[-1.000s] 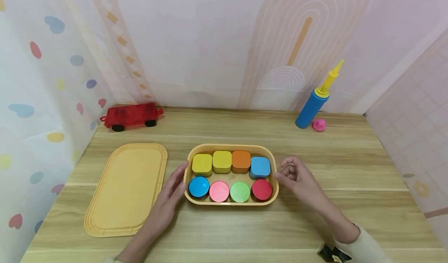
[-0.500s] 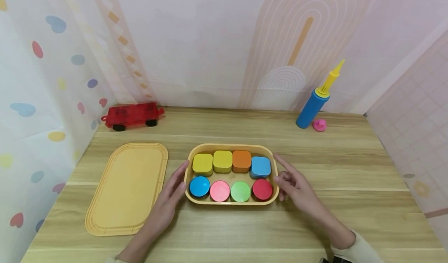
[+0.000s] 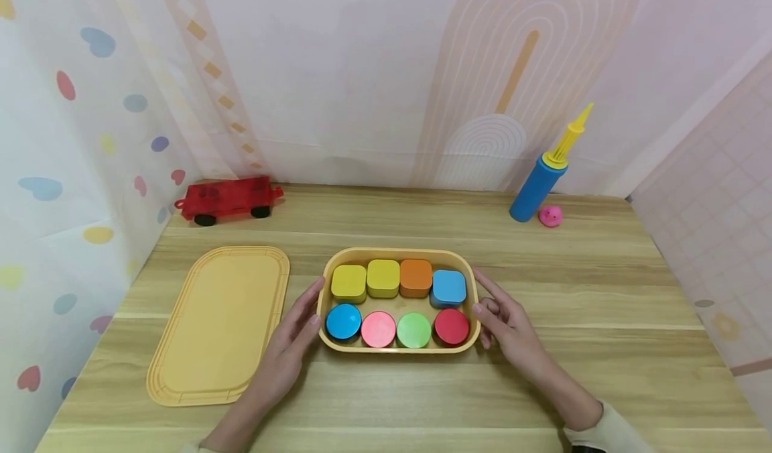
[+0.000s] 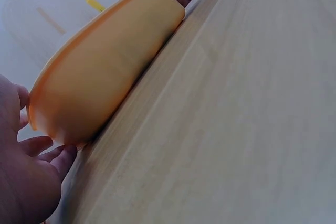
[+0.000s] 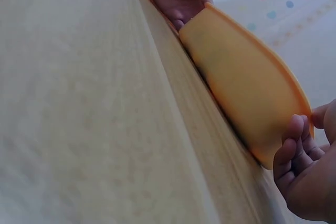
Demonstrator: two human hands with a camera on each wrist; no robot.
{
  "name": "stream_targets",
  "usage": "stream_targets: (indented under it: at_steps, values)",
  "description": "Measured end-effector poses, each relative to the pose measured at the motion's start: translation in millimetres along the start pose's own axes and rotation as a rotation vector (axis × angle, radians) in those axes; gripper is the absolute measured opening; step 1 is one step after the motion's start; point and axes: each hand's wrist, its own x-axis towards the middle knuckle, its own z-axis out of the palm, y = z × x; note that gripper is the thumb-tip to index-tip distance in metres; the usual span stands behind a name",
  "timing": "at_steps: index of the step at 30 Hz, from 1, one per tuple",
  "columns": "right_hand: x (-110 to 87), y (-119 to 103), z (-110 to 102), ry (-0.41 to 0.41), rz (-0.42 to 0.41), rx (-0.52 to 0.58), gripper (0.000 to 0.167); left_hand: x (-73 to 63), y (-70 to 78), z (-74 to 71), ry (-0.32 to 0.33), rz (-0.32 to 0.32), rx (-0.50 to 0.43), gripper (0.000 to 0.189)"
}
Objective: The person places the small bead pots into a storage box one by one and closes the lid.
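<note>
A yellow-orange plastic storage box (image 3: 398, 350) with rounded ends stands on the table between my two hands. Inside, the back row has two yellow square-topped pieces (image 3: 383, 277), an orange one (image 3: 415, 277) and a light blue one (image 3: 448, 287). Round-topped pieces fill the front row: blue (image 3: 343, 321), pink (image 3: 378, 330), green (image 3: 413, 330) and red (image 3: 451, 327). My left hand (image 3: 288, 346) grips the box's left end, thumb and index finger at the rim. At the right end, my right hand (image 3: 512, 329) holds with thumb on the rim, index finger stretched along the wall, other fingers bent below.
A flat yellow panel with a ridged border (image 3: 220, 326) lies left of the box, beside my left forearm. A red toy wagon (image 3: 228, 198) stands at the back left. At the back right are a blue and yellow hand pump (image 3: 537, 185) and a pink toy duck (image 3: 550, 216).
My right hand has moved from a loose curl beside the box onto its right end, index finger now extended along the wall. The left hand and the box stay in place.
</note>
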Motion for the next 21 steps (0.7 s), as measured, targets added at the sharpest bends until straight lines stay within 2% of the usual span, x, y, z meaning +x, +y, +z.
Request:
stream_targets:
  at_steps: [3,7,10,15,21]
  values:
    - [0.4,2,1,0.006,-0.001,0.004,0.061,-1.4,1.4,0.2,0.040,0.052,-0.009,0.053]
    - [0.0,2,1,0.010,-0.007,0.011,0.062,-2.6,4.4,-0.9,0.099,0.142,-0.068,0.050]
    - [0.2,4,1,0.006,-0.017,0.023,0.063,-3.5,7.2,-4.0,0.143,0.179,-0.106,0.048]
    - [1.9,12,-2,-0.005,-0.047,0.045,0.063,-2.9,14.6,-16.1,0.228,0.161,-0.092,0.043]
    - [1.6,7,0,0.006,-0.036,0.040,0.064,1.8,19.3,-42.4,0.388,0.156,-0.069,0.035]
